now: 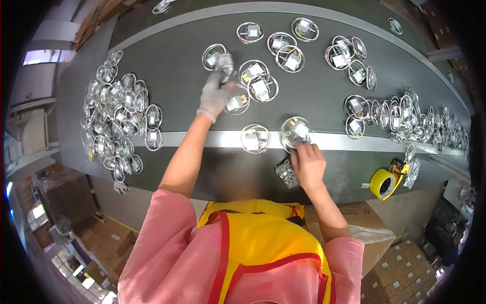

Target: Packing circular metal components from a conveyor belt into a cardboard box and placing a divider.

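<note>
the upper body is clothed in a pink shirt [177, 263], by whose short, loose sleeves the upper arms are covered; the left sleeve [169, 215] and the right sleeve [344, 256] are ended in plain hems, and the forearms are seen bare. over the shirt a bright yellow apron [273, 235] is worn, its scooped upper edge and side edges bound in red trim [283, 265]. a faint, darker pink marking [215, 236] is shown on the shirt beside the apron's left border. the left hand is covered by a thin, whitish glove [210, 103], gathered at the wrist; its fingers are blurred.
</note>
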`<act>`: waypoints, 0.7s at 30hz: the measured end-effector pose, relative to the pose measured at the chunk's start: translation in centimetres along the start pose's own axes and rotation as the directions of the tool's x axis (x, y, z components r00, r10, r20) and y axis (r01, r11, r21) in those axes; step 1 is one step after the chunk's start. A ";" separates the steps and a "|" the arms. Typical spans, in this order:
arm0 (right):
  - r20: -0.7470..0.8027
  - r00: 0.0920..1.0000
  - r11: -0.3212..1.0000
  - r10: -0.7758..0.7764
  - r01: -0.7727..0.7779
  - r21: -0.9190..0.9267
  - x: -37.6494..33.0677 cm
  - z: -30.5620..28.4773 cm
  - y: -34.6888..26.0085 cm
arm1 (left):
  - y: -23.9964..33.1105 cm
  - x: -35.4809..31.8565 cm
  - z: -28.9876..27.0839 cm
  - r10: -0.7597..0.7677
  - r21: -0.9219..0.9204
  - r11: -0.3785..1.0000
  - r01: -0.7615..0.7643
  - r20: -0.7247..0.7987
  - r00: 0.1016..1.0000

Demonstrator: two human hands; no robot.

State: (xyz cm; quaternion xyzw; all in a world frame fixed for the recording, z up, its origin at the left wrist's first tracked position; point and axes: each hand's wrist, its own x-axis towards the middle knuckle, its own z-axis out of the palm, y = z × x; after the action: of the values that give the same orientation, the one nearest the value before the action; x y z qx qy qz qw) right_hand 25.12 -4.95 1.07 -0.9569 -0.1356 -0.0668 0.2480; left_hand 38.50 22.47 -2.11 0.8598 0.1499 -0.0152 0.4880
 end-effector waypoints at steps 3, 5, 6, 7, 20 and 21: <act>0.075 0.992 0.978 -0.105 0.117 -0.175 0.3 0.9 0.5 | 0.2 -0.4 -0.1 0.203 0.254 0.942 -0.218 0.083 0.976; 0.088 0.994 0.955 -0.070 0.092 -0.282 0.9 1.1 1.3 | -0.1 -1.8 -0.9 0.240 0.309 0.922 -0.232 0.015 0.971; 0.071 0.995 0.962 -0.067 0.084 -0.260 1.1 1.3 1.8 | -0.9 -2.7 -1.2 0.239 0.315 0.921 -0.230 0.011 0.971; 0.053 0.996 0.968 -0.070 0.081 -0.236 1.5 1.6 2.3 | -2.3 -3.7 -1.5 0.202 0.340 0.927 -0.158 -0.098 0.974; 0.036 0.941 0.858 0.337 -0.322 0.399 5.5 3.7 -1.3 | -3.2 -8.6 -4.9 0.586 0.500 0.625 -0.600 0.207 0.783; -0.024 0.989 0.961 0.143 -0.133 0.242 5.0 4.9 -1.9 | -3.3 -8.4 -4.9 0.609 0.545 0.530 -0.650 0.289 0.739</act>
State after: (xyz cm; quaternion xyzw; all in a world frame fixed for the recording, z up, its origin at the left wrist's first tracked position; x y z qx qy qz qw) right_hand 29.66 0.21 -1.34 -0.9255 -0.0705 -0.0521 0.3684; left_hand 29.03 26.20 -0.88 0.9635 -0.1988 0.0865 0.1571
